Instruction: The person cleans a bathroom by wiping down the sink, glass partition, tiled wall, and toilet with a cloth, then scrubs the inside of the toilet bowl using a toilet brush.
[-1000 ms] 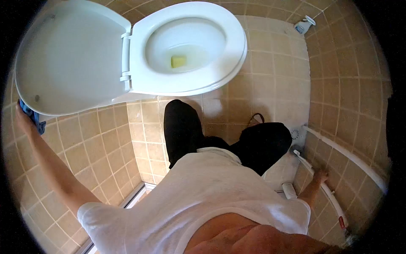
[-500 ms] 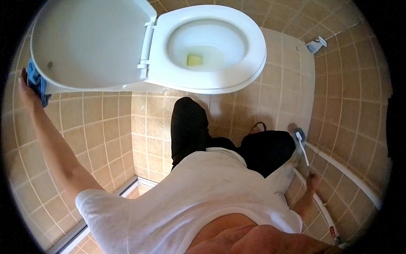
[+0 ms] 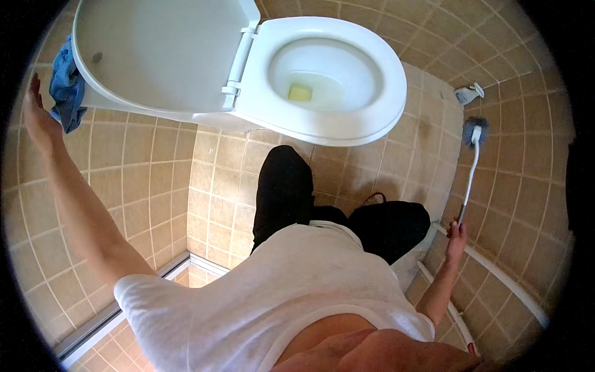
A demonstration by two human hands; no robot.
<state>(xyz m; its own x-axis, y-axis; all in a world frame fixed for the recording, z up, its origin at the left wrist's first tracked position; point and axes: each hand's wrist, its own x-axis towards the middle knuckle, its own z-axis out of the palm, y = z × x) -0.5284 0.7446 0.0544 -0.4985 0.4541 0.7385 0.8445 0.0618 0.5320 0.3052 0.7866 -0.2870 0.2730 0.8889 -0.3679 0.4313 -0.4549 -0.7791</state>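
Observation:
The toilet brush (image 3: 476,145), with a grey bristle head and white stem, is in my right hand (image 3: 457,240). My fingers wrap round its grey handle, and the head points up beside the tiled wall. At the far left my left hand (image 3: 42,119) has its fingers stretched out, with nothing in them. Close beside it, a crumpled blue cloth (image 3: 67,88) hangs at the edge of the toilet tank behind the raised lid (image 3: 155,56). The white toilet seat (image 3: 254,84) is down. A yellow block-like thing (image 3: 300,93) lies in the bowl.
A spray bottle (image 3: 469,93) stands in the far right corner. White pipes (image 3: 505,276) run low along the right wall. My knees, in black trousers (image 3: 282,192), are in front of the toilet on the tiled floor. A metal-framed threshold (image 3: 111,322) lies at lower left.
My right hand has raised the toilet brush up and away from the floor. My left hand has come off the blue cloth, which stays by the tank. The view has shifted slightly.

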